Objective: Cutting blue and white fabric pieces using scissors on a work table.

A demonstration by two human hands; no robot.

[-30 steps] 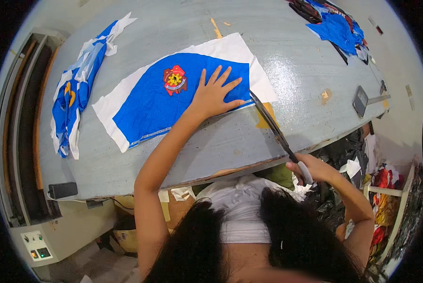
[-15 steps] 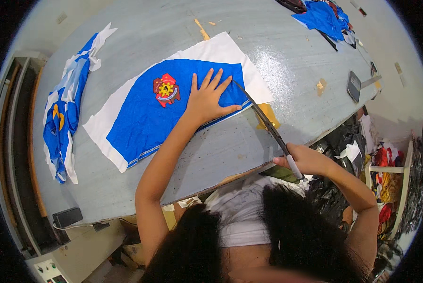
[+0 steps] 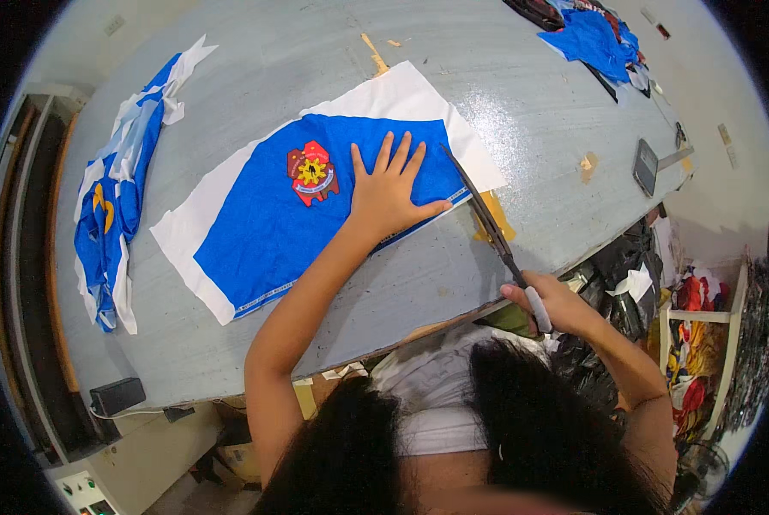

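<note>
A blue fabric panel (image 3: 256, 227) with white margins and a red and yellow emblem (image 3: 313, 173) lies flat on the grey table. My left hand (image 3: 391, 193) presses on its right part, fingers spread. In my right hand (image 3: 556, 300) is a pair of long dark scissors (image 3: 497, 236) with pale handles, gripped at the table's near edge. The blades reach up and left to the panel's right side, along the border between blue and white. From here I cannot tell whether the fabric lies between the blades.
Crumpled blue and white fabric pieces (image 3: 135, 184) lie at the table's left. More blue fabric (image 3: 590, 41) is heaped at the far right. A phone (image 3: 645, 166) rests near the right edge, a black box with a cord (image 3: 117, 396) at the near left corner. Black plastic bags (image 3: 629, 283) stand below right.
The scissors' tips have shifted slightly right, to the border of blue and white. My left hand has slid a little down the panel, its fingers still spread.
</note>
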